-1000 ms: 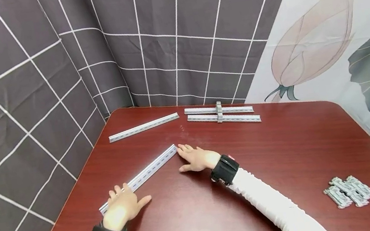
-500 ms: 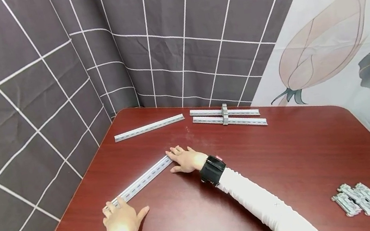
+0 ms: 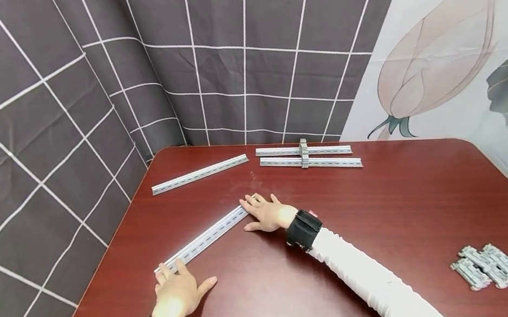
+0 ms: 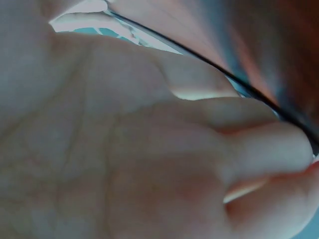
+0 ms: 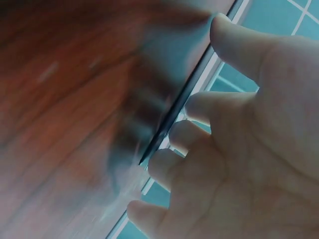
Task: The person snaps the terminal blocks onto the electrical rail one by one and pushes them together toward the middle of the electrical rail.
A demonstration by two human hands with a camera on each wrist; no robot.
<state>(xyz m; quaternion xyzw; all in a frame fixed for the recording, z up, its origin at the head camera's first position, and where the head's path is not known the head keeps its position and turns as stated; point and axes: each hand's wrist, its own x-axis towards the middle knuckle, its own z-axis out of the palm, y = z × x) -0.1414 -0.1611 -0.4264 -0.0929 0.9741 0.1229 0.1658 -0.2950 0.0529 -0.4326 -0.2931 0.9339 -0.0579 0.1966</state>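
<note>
A slotted metal DIN rail (image 3: 213, 234) lies diagonally on the table between my two hands. The fingers of my left hand (image 3: 176, 296) rest over its near left end, thumb spread out to the side. At its far right end, my right hand (image 3: 268, 215) lays its extended fingertips over the rail and hides that tip. In the left wrist view the palm of the left hand (image 4: 149, 139) fills most of the picture. The right wrist view has the right hand (image 5: 224, 134) with its fingertips along the dark edge of the rail (image 5: 174, 112).
Another DIN rail (image 3: 199, 174) lies at the table's back left. Two parallel rails (image 3: 333, 162) sit to its right, bridged by a small clip-on block stack (image 3: 304, 153). Several grey-green terminal-block-like pieces (image 3: 487, 266) lie at the right. A tile-patterned cloth (image 3: 220, 65) hangs behind.
The DIN rail has shifted a little to the right and lies at a shallower angle. My right fingers now cover its far end, and the left hand is nearer its left tip.
</note>
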